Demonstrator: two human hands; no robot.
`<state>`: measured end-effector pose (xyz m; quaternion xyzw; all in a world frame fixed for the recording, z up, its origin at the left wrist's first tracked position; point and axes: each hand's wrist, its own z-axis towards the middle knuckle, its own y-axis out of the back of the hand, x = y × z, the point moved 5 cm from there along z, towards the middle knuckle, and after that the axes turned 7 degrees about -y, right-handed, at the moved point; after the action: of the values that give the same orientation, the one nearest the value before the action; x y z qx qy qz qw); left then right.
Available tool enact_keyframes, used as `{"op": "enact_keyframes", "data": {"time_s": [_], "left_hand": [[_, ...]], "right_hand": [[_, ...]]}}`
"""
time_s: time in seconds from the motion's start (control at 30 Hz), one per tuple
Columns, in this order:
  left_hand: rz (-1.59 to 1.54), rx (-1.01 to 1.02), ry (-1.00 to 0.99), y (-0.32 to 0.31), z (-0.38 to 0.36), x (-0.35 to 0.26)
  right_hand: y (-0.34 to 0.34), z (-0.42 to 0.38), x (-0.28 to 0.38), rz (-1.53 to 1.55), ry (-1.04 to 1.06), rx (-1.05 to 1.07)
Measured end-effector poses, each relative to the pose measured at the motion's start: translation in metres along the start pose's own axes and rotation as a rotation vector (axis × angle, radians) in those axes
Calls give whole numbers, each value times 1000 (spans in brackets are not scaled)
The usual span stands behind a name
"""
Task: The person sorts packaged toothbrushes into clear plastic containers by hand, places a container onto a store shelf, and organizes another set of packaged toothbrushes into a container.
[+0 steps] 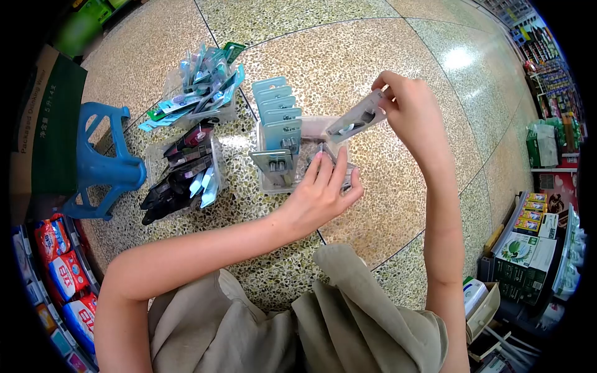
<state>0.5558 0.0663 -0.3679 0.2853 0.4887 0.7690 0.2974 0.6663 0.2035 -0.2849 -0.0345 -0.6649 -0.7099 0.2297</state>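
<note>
My right hand pinches the upper end of a clear blister pack with a small dark item inside. The pack slants over the right side of a clear plastic bin. My left hand reaches into the same bin, its fingers bent over another clear blister pack; that pack's lower part is hidden by the hand. Along the bin's left side stand several light-blue carded packs in a row, overlapping. A shorter pack leans upright in front of them.
To the left sit a bin heaped with blue and green packs and a bin of black and pink packs. Beyond them are a blue plastic stool and a cardboard carton. Stocked shelves line the right side.
</note>
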Motion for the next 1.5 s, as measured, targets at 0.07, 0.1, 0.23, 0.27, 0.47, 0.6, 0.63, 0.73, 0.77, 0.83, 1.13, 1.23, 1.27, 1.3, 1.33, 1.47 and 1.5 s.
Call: {"op": "enact_keyframes", "data": {"time_s": [0.07, 0.1, 0.23, 0.27, 0.47, 0.6, 0.63, 0.73, 0.77, 0.83, 1.13, 1.23, 1.27, 1.3, 1.33, 1.47, 1.5], "left_hand": [[1, -4, 4, 0, 1, 0], [-2, -6, 8, 1, 1, 1], [9, -10, 12, 1, 2, 3], [9, -9, 11, 1, 2, 3], [6, -3, 7, 1, 2, 3], [15, -5, 10, 0, 2, 3], [17, -4, 11, 0, 2, 4], [21, -8, 12, 0, 3, 5], [17, -6, 12, 0, 3, 5], [8, -3, 9, -1, 3, 5], [11, -4, 16, -2, 3, 6], [24, 11, 19, -1, 1, 7], [23, 7, 24, 0, 2, 8], [20, 3, 28, -1, 2, 8], [18, -2, 31, -1, 2, 8], [23, 2, 24, -2, 1, 7], [22, 6, 23, -1, 1, 6]], "right_hand": [[-3, 3, 4, -16, 28, -7], [-9, 6, 4, -20, 59, -9], [-19, 11, 11, -62, 139, 90], [-25, 14, 11, -41, 172, 119], [-75, 36, -3, 3, 346, 167], [-76, 43, -4, -2, 325, 142], [-74, 44, -3, -1, 306, 151], [-75, 47, -8, 42, 285, 135], [-77, 48, -10, 34, 278, 143], [-78, 49, -10, 18, 261, 157], [-47, 20, 8, 115, 412, -210], [-41, 7, 15, 147, 249, 114], [-47, 4, 14, 142, 243, 222], [-54, 1, 12, 136, 235, 330], [-60, -2, 10, 130, 225, 437], [-67, -2, 10, 212, 208, 488], [-69, 0, 10, 195, 218, 451]]}}
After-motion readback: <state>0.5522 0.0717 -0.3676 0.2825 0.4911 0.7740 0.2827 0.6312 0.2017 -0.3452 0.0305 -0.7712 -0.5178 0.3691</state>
